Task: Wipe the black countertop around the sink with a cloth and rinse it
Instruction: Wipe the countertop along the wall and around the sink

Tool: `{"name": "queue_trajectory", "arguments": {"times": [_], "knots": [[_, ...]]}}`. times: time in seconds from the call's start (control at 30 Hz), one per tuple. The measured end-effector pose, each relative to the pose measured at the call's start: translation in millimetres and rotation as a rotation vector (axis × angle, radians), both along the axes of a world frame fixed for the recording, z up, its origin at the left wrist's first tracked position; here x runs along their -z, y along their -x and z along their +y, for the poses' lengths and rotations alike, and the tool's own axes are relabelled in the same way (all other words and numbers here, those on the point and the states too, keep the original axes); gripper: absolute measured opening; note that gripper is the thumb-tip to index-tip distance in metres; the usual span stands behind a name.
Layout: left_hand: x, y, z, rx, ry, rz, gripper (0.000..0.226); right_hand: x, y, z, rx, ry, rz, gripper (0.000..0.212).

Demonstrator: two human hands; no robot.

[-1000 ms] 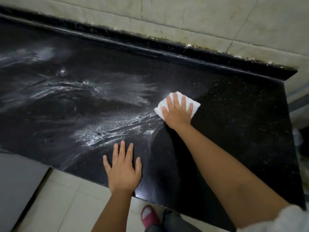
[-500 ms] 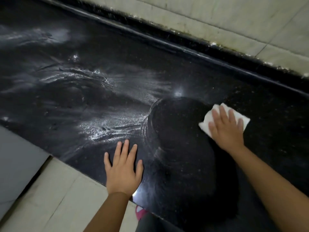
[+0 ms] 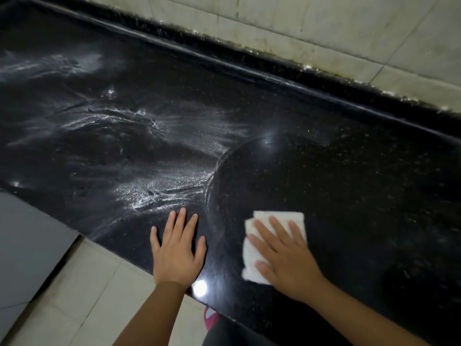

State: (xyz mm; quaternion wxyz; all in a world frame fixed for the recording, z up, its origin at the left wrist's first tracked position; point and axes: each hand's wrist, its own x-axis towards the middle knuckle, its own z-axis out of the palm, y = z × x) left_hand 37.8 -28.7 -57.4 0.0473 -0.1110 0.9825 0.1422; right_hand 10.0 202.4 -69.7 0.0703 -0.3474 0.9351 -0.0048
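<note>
pressing the white cloth (image 3: 272, 236) flat against the black countertop (image 3: 349, 183) near its front edge, my right hand (image 3: 287, 255) lies on it with fingers straight and spread. my left hand (image 3: 175, 248) rests open on the stone just beside, bracing. i judge the job about half done: the right part looks dark and clean, while a white smeared residue (image 3: 159, 188) covers the left part. the sink is out of view, and rinsing is not yet done.
</note>
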Motion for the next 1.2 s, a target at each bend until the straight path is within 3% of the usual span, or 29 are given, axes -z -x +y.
{"name": "queue_trajectory", "arguments": {"times": [0.07, 0.2, 0.3, 0.4, 0.5, 0.63, 0.83, 0.93, 1.03, 1.13, 1.2], "knots": [[0, 0, 0, 0.036, 0.047, -0.011, 0.052, 0, -1, 51, 0.081, -0.044, -0.002, 0.05], [-2, 4, 4, 0.064, 0.151, 0.017, 0.049, -21, 67, 113, 0.572, -0.055, -0.034, 0.061], [-2, 18, 9, 0.067, 0.131, 0.108, 0.051, -29, 135, 120, 0.945, 0.004, -0.129, 0.052], [1, 38, 11, 0.03, 0.122, 0.11, 0.057, -31, 194, 97, 1.091, 0.035, -0.172, 0.053], [8, 47, 8, 0.037, 0.108, 0.026, 0.062, -29, 228, 58, 1.053, 0.013, -0.238, 0.053], [9, 48, 12, 0.002, 0.045, 0.005, 0.081, -27, 232, 2, 0.728, 0.016, -0.248, 0.054], [4, 49, 14, -0.031, 0.013, 0.021, 0.074, -7, 121, 8, 0.153, -0.039, -0.076, 0.058], [9, 49, 12, -0.005, 0.029, 0.014, 0.061, -6, 109, 78, 0.249, -0.111, -0.068, 0.057], [10, 51, 9, 0.04, 0.114, 0.048, 0.054, -20, 147, 130, 0.668, -0.037, -0.021, 0.056], [9, 52, 9, 0.026, 0.145, 0.042, 0.059, -30, 205, 128, 1.095, 0.05, -0.083, 0.054], [10, 52, 9, 0.019, 0.144, 0.03, 0.066, -31, 244, 98, 1.176, 0.042, -0.106, 0.054]]}}
